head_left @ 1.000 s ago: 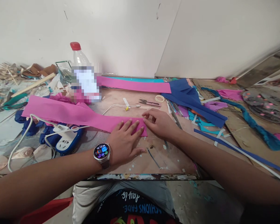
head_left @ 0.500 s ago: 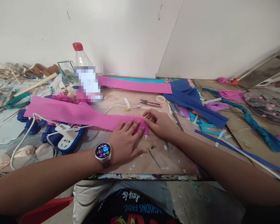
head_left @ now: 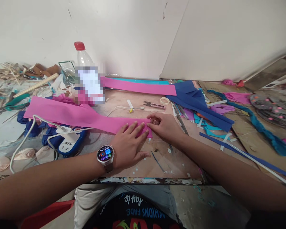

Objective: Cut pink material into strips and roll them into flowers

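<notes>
A long pink strip of fabric (head_left: 69, 111) runs from the left across the table to the middle. My left hand (head_left: 128, 144), with a watch on its wrist, lies with spread fingers on the right part of the strip. At the strip's right end, my right hand (head_left: 163, 127) has its thumb and forefinger pinched at the edge; the pinch seems to take in the fabric. The fingertips of the two hands are close together.
Behind the hands lie small snips (head_left: 154, 105), a tape roll (head_left: 164, 100), a white cable and another pink strip (head_left: 138, 86). A capped bottle (head_left: 79, 46) and a phone stand back left. A power socket (head_left: 69, 143) sits left, blue fabric (head_left: 202, 108) right.
</notes>
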Tool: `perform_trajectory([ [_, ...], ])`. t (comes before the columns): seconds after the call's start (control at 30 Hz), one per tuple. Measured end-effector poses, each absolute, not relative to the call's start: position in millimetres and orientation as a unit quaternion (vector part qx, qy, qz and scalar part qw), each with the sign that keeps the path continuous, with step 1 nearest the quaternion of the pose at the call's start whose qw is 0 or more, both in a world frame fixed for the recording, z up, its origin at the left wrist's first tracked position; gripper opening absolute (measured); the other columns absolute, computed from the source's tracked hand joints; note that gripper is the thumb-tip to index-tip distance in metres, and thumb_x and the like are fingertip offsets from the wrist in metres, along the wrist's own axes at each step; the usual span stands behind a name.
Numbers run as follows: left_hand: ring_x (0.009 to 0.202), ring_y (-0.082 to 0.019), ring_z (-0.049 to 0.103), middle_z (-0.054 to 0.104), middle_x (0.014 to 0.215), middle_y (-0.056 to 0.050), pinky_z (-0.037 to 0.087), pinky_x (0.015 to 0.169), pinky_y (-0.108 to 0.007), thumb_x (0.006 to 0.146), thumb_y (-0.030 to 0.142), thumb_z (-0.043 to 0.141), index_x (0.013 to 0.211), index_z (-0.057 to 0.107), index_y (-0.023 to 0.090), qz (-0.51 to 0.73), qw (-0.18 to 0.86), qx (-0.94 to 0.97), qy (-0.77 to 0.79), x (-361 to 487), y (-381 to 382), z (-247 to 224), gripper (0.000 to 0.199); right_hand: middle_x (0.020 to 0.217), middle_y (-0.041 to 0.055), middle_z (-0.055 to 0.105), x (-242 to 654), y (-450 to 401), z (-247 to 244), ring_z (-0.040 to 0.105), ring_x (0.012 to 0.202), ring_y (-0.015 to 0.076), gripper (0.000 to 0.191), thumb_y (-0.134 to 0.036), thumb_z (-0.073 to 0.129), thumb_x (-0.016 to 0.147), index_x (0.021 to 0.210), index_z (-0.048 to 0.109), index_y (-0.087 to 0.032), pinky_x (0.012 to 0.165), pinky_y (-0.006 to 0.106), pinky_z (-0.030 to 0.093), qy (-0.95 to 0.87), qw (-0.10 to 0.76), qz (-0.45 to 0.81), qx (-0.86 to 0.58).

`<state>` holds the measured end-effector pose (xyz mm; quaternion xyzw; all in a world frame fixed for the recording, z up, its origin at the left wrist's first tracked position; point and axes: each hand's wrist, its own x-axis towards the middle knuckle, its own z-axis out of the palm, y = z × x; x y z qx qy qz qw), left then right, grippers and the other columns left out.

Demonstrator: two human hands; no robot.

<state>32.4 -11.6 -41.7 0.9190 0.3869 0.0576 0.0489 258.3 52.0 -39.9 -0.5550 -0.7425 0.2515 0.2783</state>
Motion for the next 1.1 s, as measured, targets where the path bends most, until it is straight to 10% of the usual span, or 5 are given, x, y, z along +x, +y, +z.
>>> perform_trajectory([
  [0.4, 0.164, -0.046, 0.020, 0.017, 0.180, -0.013, 0.021, 0.127, -0.072, 0.102, 0.078, 0.034, 0.168, 0.035, 0.032, 0.047, 0.082, 0.922, 0.375, 33, -15, -43, 0.081, 0.063, -0.0026, 0.068, 254, 46, -35, 0.058, 0.057, 0.0138, 0.021, -0.037, 0.080, 0.084, 0.091, 0.074, -0.019, 0.056, 0.026, 0.043, -0.736, 0.301, 0.273, -0.541],
  [0.73, 0.161, -0.044, 0.030, 0.034, 0.175, -0.017, 0.022, 0.129, -0.069, 0.102, 0.076, 0.037, 0.160, 0.045, 0.014, 0.067, 0.115, 0.913, 0.386, 32, -12, -39, 0.085, 0.065, -0.0010, 0.070, 258, 49, -39, 0.059, 0.058, 0.0142, 0.019, -0.038, 0.078, 0.087, 0.083, 0.076, -0.020, 0.059, 0.027, 0.042, -0.774, 0.284, 0.239, -0.513],
  [1.1, 0.149, -0.037, 0.047, 0.050, 0.165, -0.014, 0.036, 0.120, -0.061, 0.104, 0.066, 0.045, 0.142, 0.062, 0.024, 0.110, 0.102, 0.910, 0.388, 30, -6, -36, 0.059, 0.099, 0.0050, 0.079, 264, 55, -45, 0.072, 0.084, 0.0176, 0.011, -0.020, 0.071, 0.090, 0.089, 0.081, -0.021, 0.076, 0.030, 0.054, -0.826, 0.291, 0.227, -0.427],
])
